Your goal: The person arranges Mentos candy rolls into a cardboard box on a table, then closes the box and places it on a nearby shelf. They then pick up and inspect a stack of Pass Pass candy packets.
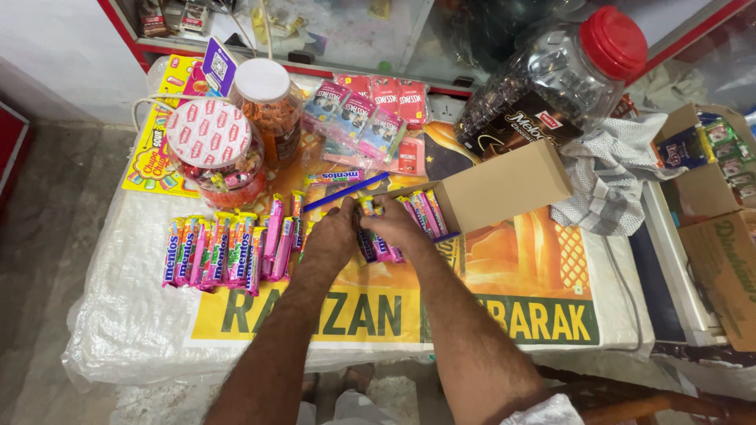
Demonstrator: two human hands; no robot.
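Both hands are seen at the centre of the table point(126, 315). The left hand point(331, 236) is laid palm-down with fingers curled onto pink candy rolls point(374, 245); whether a roll is actually gripped cannot be told. The right hand point(398, 228) is pressed on the same rolls, its fingers closed narrowly about them. These rolls lie just at 9 o'clock of an open cardboard box point(504, 185), in whose mouth more rolls are stacked. A row of rolls point(224, 252) is spread at 9 o'clock of the hands. A blue pen point(346, 191) lies at 12 o'clock, and a red-lidded jar point(551, 75) at 2 o'clock.
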